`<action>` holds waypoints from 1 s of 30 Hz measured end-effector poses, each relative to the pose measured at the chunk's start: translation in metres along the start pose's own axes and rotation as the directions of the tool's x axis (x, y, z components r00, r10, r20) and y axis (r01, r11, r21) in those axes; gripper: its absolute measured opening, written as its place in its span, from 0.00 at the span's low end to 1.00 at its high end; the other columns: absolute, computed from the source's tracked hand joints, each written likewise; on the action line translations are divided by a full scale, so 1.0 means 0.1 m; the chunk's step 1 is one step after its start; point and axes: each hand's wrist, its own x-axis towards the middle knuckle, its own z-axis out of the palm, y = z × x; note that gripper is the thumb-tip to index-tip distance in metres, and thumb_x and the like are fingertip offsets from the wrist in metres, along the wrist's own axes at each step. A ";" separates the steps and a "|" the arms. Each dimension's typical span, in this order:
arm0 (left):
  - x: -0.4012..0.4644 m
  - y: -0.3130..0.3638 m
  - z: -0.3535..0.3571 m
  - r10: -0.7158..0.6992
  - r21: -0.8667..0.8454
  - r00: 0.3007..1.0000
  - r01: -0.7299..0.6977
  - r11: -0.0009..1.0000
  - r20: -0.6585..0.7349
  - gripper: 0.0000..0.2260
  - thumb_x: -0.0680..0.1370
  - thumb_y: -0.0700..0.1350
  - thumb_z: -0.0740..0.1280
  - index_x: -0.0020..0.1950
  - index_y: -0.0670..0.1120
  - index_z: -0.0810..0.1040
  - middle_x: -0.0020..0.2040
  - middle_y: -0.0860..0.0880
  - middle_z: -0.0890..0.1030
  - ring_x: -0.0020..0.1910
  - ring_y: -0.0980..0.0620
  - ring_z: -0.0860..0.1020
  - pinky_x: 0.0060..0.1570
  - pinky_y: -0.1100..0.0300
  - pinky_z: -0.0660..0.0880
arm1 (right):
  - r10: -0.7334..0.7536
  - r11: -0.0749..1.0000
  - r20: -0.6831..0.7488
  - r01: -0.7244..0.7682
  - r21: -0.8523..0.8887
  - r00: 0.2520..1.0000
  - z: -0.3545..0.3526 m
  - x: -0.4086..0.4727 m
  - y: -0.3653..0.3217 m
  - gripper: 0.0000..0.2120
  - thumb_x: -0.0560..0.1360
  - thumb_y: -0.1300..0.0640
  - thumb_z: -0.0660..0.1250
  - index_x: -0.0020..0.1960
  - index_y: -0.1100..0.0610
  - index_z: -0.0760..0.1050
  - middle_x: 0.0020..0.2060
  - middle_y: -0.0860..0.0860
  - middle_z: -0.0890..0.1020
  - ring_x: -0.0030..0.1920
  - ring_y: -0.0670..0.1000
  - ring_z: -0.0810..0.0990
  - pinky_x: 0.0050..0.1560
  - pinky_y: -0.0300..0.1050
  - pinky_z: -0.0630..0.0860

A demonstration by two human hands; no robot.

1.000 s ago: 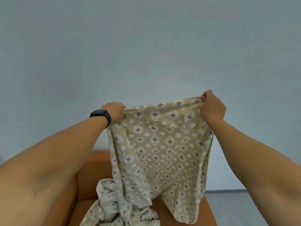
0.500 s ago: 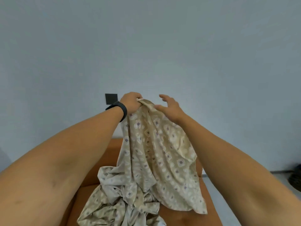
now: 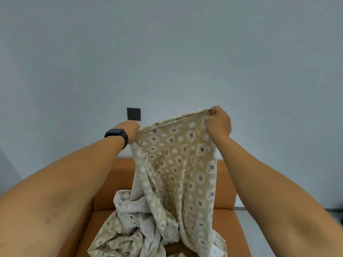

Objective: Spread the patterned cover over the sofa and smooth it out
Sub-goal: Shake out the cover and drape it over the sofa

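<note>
Both hands pinch one hemmed edge of the patterned cover: left hand and right hand hold it taut, raised above the sofa. Below, most cloth lies bunched on the seat, so spreading has barely begun and smoothing remains.

We take this for a living room in a home: an orange sofa stands against a plain pale wall, a dark square wall plate sits above its far left, and grey floor shows on the right.
</note>
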 end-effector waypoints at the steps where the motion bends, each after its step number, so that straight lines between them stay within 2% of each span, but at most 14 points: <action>1: -0.02 -0.12 -0.01 -0.046 -0.016 0.999 0.046 0.999 -0.001 0.09 0.80 0.39 0.64 0.40 0.45 0.79 0.39 0.45 0.80 0.34 0.44 0.78 0.35 0.55 0.74 | 0.025 1.000 -0.023 -0.025 -0.013 0.999 -0.04 0.03 0.07 0.14 0.76 0.65 0.55 0.49 0.49 0.75 0.39 0.48 0.78 0.39 0.54 0.77 0.33 0.45 0.65; 5: -0.02 -0.21 -0.17 -0.132 -0.228 0.990 0.119 0.966 -0.041 0.11 0.79 0.37 0.63 0.37 0.47 0.76 0.43 0.42 0.82 0.39 0.43 0.78 0.38 0.53 0.73 | 0.041 0.989 -0.019 -0.044 -0.144 0.999 -0.06 0.04 0.28 0.12 0.77 0.64 0.55 0.51 0.51 0.74 0.42 0.50 0.79 0.40 0.57 0.77 0.36 0.46 0.67; 7: -0.01 -0.01 -0.29 -0.100 -0.457 0.995 0.078 0.886 -0.026 0.12 0.79 0.36 0.60 0.40 0.45 0.78 0.44 0.41 0.82 0.41 0.41 0.78 0.40 0.52 0.74 | -0.028 0.958 0.100 0.055 -0.281 0.995 0.02 0.01 0.23 0.14 0.78 0.59 0.59 0.62 0.53 0.74 0.57 0.54 0.79 0.52 0.59 0.79 0.50 0.51 0.73; 9: -0.04 0.25 -0.43 -0.067 -0.652 0.997 0.026 0.758 -0.037 0.12 0.78 0.35 0.59 0.40 0.43 0.78 0.41 0.43 0.81 0.39 0.41 0.78 0.39 0.53 0.73 | -0.109 0.935 0.312 0.204 -0.289 0.944 0.16 -0.11 0.03 0.28 0.77 0.48 0.66 0.76 0.48 0.65 0.73 0.54 0.67 0.68 0.60 0.70 0.67 0.58 0.65; 11: -0.08 0.50 -0.55 -0.039 -0.724 0.997 -0.026 0.690 -0.073 0.12 0.77 0.34 0.58 0.35 0.45 0.71 0.33 0.47 0.75 0.32 0.46 0.71 0.33 0.57 0.66 | -0.220 0.933 0.439 0.320 -0.166 0.871 0.36 -0.26 -0.22 0.42 0.73 0.42 0.70 0.80 0.40 0.52 0.79 0.50 0.56 0.74 0.55 0.59 0.72 0.60 0.57; 12: -0.11 0.61 -0.61 0.012 -0.710 0.995 -0.076 0.700 -0.095 0.11 0.76 0.34 0.59 0.34 0.45 0.69 0.32 0.47 0.72 0.32 0.47 0.68 0.33 0.57 0.63 | -0.270 0.929 0.445 0.353 -0.113 0.854 0.43 -0.30 -0.34 0.42 0.72 0.42 0.71 0.80 0.38 0.52 0.78 0.49 0.57 0.73 0.53 0.59 0.71 0.59 0.58; 13: -0.15 0.69 -0.65 0.071 -0.659 0.990 -0.132 0.741 -0.119 0.10 0.75 0.34 0.60 0.35 0.44 0.69 0.32 0.46 0.71 0.32 0.48 0.67 0.34 0.56 0.62 | -0.311 0.927 0.430 0.369 -0.058 0.848 0.47 -0.32 -0.42 0.36 0.74 0.45 0.70 0.77 0.39 0.59 0.76 0.49 0.64 0.71 0.53 0.64 0.68 0.57 0.61; 15: -0.20 0.72 -0.67 0.192 -0.491 0.967 -0.249 0.835 -0.165 0.05 0.74 0.35 0.61 0.38 0.42 0.71 0.34 0.44 0.74 0.33 0.47 0.69 0.34 0.53 0.62 | -0.354 0.930 0.410 0.363 0.060 0.840 0.49 -0.29 -0.51 0.15 0.76 0.58 0.65 0.61 0.46 0.74 0.58 0.50 0.80 0.58 0.55 0.77 0.55 0.51 0.69; 16: -0.22 0.67 -0.66 0.219 -0.380 0.961 -0.268 0.885 -0.167 0.03 0.74 0.35 0.62 0.41 0.42 0.72 0.36 0.45 0.76 0.34 0.47 0.70 0.34 0.53 0.64 | -0.358 0.934 0.410 0.330 0.141 0.839 0.48 -0.26 -0.52 0.12 0.76 0.63 0.61 0.54 0.49 0.76 0.50 0.50 0.81 0.51 0.55 0.78 0.47 0.47 0.69; 18: -0.23 0.50 -0.58 0.188 -0.173 0.974 -0.209 0.963 -0.130 0.06 0.75 0.38 0.63 0.42 0.48 0.70 0.39 0.48 0.76 0.35 0.46 0.73 0.33 0.55 0.65 | -0.320 0.943 0.369 0.256 0.211 0.873 0.41 -0.20 -0.48 0.13 0.76 0.67 0.57 0.52 0.52 0.74 0.46 0.51 0.80 0.45 0.54 0.76 0.38 0.43 0.69; 21: -0.23 0.23 -0.41 0.044 -0.053 0.997 -0.047 0.997 -0.060 0.05 0.77 0.41 0.63 0.42 0.51 0.72 0.42 0.48 0.79 0.37 0.46 0.76 0.34 0.56 0.68 | -0.270 0.962 0.270 0.248 0.111 0.924 0.32 -0.14 -0.49 0.17 0.76 0.67 0.55 0.56 0.52 0.74 0.47 0.51 0.79 0.44 0.55 0.77 0.39 0.45 0.71; 26: -0.26 -0.09 -0.27 -0.115 -0.076 0.993 0.115 0.990 0.010 0.05 0.79 0.43 0.66 0.42 0.49 0.76 0.43 0.44 0.80 0.38 0.43 0.79 0.37 0.54 0.75 | -0.056 0.998 0.063 0.057 -0.004 0.996 0.13 0.10 -0.35 0.13 0.80 0.63 0.55 0.59 0.52 0.73 0.48 0.51 0.77 0.46 0.57 0.76 0.46 0.50 0.72; 28: -0.32 -0.26 -0.22 -0.193 -0.019 0.981 0.192 0.981 -0.035 0.05 0.79 0.41 0.65 0.43 0.46 0.78 0.41 0.44 0.80 0.36 0.43 0.79 0.35 0.54 0.75 | -0.014 0.999 0.031 0.015 -0.037 0.999 0.05 0.18 -0.22 0.12 0.80 0.62 0.56 0.59 0.53 0.72 0.48 0.51 0.77 0.46 0.58 0.76 0.47 0.51 0.74; 30: -0.36 -0.37 -0.20 -0.229 0.068 0.966 0.238 0.969 -0.121 0.07 0.78 0.35 0.64 0.40 0.42 0.75 0.35 0.45 0.76 0.31 0.46 0.75 0.32 0.56 0.71 | 0.033 0.998 0.011 -0.032 -0.054 0.999 -0.01 0.24 -0.06 0.09 0.81 0.61 0.57 0.59 0.54 0.72 0.48 0.52 0.76 0.46 0.59 0.75 0.46 0.52 0.73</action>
